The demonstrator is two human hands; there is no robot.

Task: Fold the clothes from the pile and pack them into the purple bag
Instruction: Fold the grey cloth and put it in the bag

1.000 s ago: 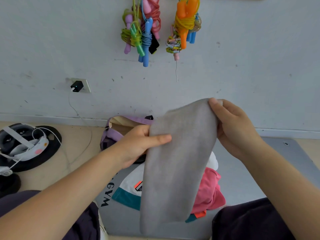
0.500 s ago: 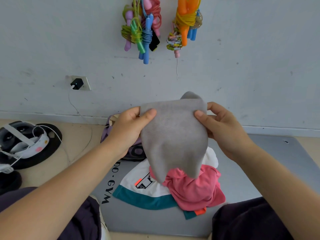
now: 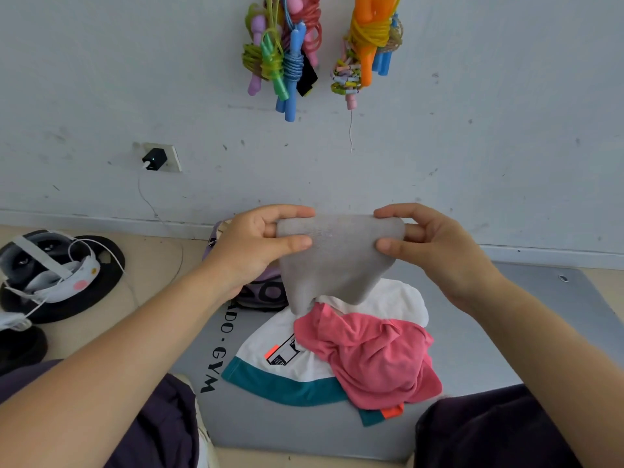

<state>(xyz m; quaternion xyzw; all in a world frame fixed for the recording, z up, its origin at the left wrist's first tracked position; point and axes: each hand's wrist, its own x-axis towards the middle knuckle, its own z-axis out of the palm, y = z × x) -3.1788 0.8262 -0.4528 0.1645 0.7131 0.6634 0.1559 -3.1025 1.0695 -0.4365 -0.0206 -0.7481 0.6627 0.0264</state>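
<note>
A folded grey cloth hangs in the air between both hands. My left hand pinches its left top corner and my right hand pinches its right top corner. Below it on the grey gym mat lies the pile: a crumpled pink garment on top of a white shirt with a teal hem. The purple bag sits behind the pile near the wall, mostly hidden by my left hand and the grey cloth.
Coloured jump ropes hang on the wall above. A wall socket with a black charger is at the left. A headset on a black round stand lies on the floor at far left. My dark-trousered knees frame the mat.
The long grey cloth has been folded up shorter and now hangs compactly between both hands, lower and centred over the pile.
</note>
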